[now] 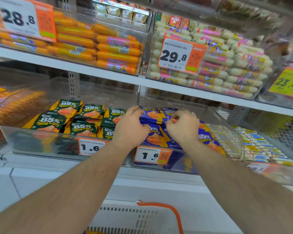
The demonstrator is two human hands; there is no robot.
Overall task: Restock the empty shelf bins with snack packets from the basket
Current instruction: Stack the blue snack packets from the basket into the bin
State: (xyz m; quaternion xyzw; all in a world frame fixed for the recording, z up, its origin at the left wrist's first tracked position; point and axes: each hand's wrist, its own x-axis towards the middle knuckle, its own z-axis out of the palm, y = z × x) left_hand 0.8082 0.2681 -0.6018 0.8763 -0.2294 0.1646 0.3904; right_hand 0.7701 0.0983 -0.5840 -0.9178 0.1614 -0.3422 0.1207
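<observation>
Both my hands reach into a clear shelf bin point(166, 163) holding blue-and-orange snack packets point(153, 135). My left hand point(131, 126) curls its fingers round the left edge of the stacked blue packets. On the right side of the same stack, my right hand point(183, 126) pinches the packets with curled fingers. The neighbouring bin point(46, 143) to the left holds green-and-orange snack packets point(48, 122). A white basket point(125, 218) with an orange handle point(174, 213) sits low in view between my forearms; its contents are mostly out of frame.
Above, clear bins hold orange sausages point(98, 46) and white sausages point(227, 68) behind price tags. More orange sausages point(12, 105) lie far left, and small white-and-blue sticks point(254, 146) fill the bin on the right. A white shelf edge point(74, 176) runs below the bins.
</observation>
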